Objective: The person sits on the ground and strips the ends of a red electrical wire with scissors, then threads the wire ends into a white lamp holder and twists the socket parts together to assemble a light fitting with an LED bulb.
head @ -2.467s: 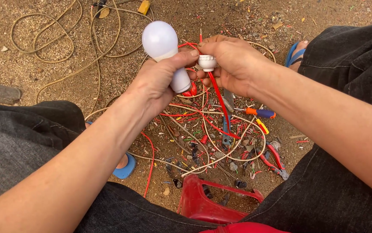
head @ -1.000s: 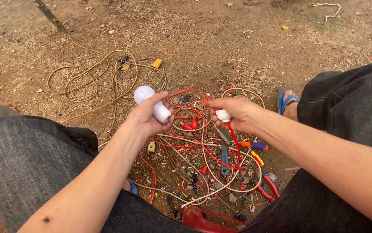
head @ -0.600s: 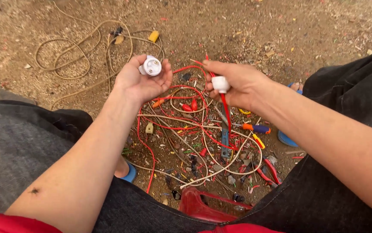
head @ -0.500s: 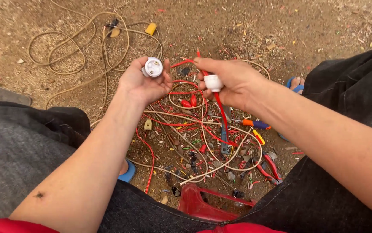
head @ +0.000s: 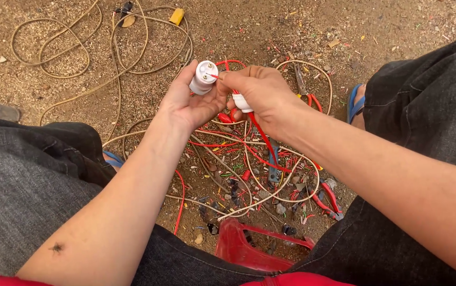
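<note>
My left hand [head: 193,103] holds a white light bulb [head: 203,77] with its metal-contact base turned up toward the camera; the globe is hidden in the palm. My right hand [head: 262,92] grips a small white lamp socket [head: 242,103] with red wires [head: 257,132] trailing down from it. The right fingertips pinch a thin red wire end against the bulb's base. Both hands meet above a tangle of red and cream wires on the dirt.
Cream cable loops [head: 95,47] with a yellow plug [head: 176,16] lie on the dirt at the top left. Red-handled pliers [head: 326,198] and scraps lie in the wire pile. A red plastic stool [head: 260,249] stands between my knees. Blue sandals [head: 354,103] show at the sides.
The hands were apart, bulb in the left and socket in the right. The left hand turned the bulb base-up, and the right hand has come across until its fingers touch the base.
</note>
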